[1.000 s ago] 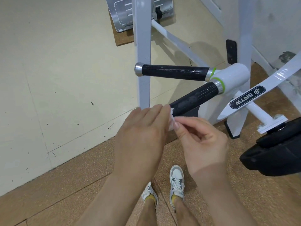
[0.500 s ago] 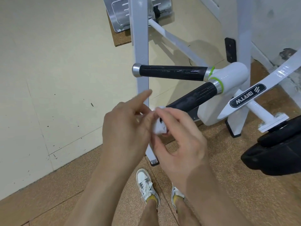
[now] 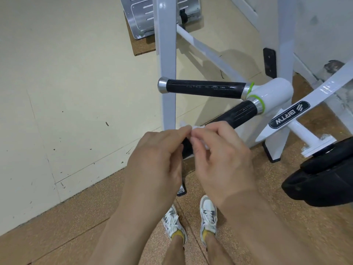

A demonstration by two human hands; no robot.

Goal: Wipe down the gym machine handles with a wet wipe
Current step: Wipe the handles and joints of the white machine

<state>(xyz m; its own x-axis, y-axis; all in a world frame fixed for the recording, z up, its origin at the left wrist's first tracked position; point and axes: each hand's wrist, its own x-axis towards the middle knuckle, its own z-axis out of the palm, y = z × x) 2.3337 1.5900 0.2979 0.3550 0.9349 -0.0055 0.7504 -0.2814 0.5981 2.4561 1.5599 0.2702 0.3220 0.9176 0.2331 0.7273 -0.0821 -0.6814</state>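
Note:
Two black grip handles stick out leftward from a white hub (image 3: 273, 94). The upper handle (image 3: 202, 89) lies level with a silver end cap. The lower handle (image 3: 238, 114) slants down toward me, and its near end is hidden behind my hands. My left hand (image 3: 154, 161) and my right hand (image 3: 223, 161) meet in front of that near end. Both pinch a small crumpled white wet wipe (image 3: 196, 131) between their fingertips. Most of the wipe is covered by my fingers.
A white upright post (image 3: 166, 60) stands just behind my hands. A white arm with a BRTW label (image 3: 288, 117) runs off right, above a black padded seat (image 3: 324, 178). A metal footplate (image 3: 145, 18) lies at the top. My shoes (image 3: 191, 219) stand on cork flooring.
My hands have shifted up and right to the near end of the lower handle. My left index finger, raised half a second ago, has curled down onto the wipe.

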